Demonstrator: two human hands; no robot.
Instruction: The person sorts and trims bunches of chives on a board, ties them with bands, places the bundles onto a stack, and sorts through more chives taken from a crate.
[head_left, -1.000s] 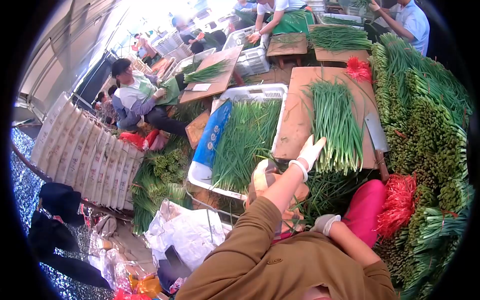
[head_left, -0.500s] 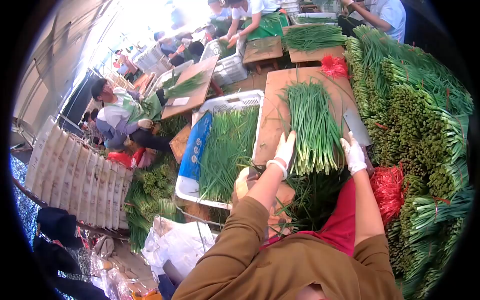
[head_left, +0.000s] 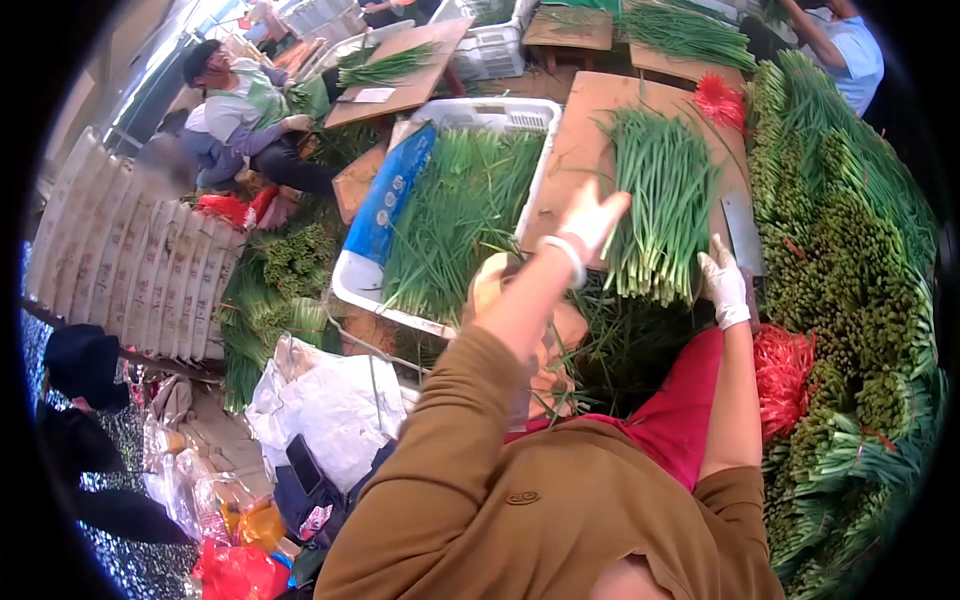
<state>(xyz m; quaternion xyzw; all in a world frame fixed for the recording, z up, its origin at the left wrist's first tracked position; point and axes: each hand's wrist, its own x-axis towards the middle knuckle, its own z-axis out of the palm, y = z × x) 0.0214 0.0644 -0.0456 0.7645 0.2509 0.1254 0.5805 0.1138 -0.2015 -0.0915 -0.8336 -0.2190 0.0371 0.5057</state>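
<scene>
Beside the green stalks (head_left: pixel 662 200), both hands (head_left: pixel 590 222) (head_left: pixel 728 288) are loosely spread.

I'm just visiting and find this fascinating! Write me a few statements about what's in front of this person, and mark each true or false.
1. The left hand and right hand are on opposite sides of a bunch of green stalks. True.
2. The right hand holds the cleaver. False: it lies near the right edge of the wooden board.
3. Red strands lie near the board's far right corner. True.
4. The white crate stands right of the board. False: it stands to the left.
</scene>
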